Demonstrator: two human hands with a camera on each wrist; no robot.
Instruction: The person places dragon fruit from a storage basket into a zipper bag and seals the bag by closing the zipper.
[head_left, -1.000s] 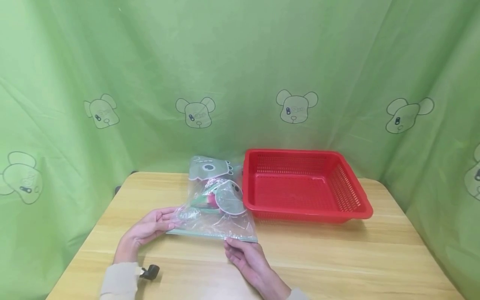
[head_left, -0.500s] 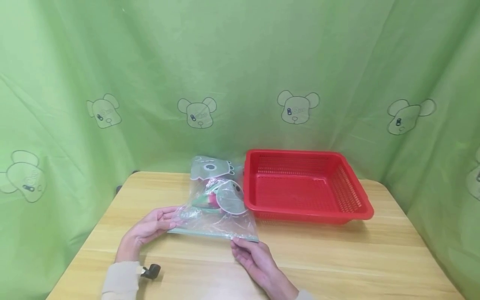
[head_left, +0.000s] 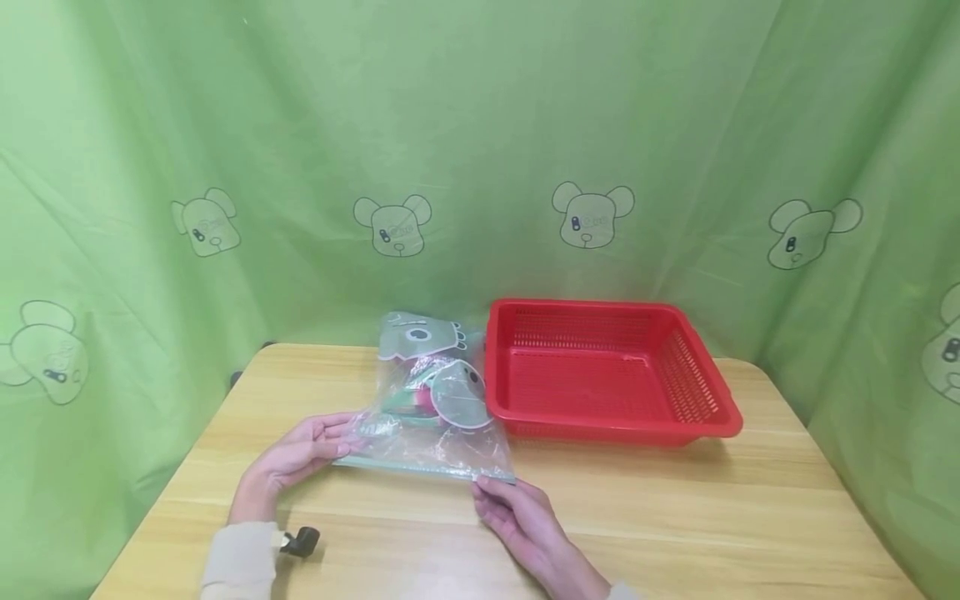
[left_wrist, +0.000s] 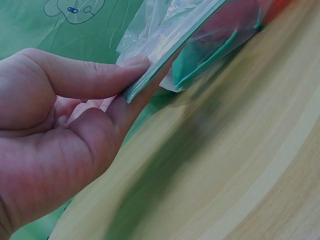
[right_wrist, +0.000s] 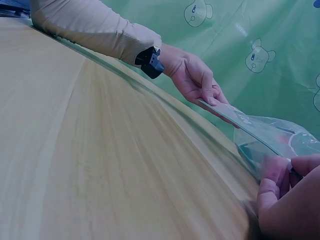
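A clear zip bag [head_left: 442, 450] printed with green cartoon animals lies on the table, its green-edged mouth toward me. Pink and green items show through the plastic, their kind obscured by the print. My left hand [head_left: 303, 450] pinches the left corner of the mouth between thumb and fingers; the left wrist view shows the thumb on top of the green zip strip [left_wrist: 167, 57]. Close to the right end of that strip, my right hand [head_left: 521, 521] pinches the small white slider [right_wrist: 290, 166] between thumb and forefinger. The mouth edge is raised over the tabletop.
A red plastic basket [head_left: 615, 429] with perforated sides stands right beside the bag, at the back of the wooden table [head_left: 712, 517]. Behind the table hangs a green curtain [head_left: 487, 125] with bear-head prints. A black camera [right_wrist: 150, 62] is strapped at my left wrist.
My right hand has slid rightward along the zip strip with the slider, from right of the middle to near the right corner. The left hand keeps its grip at the left corner.
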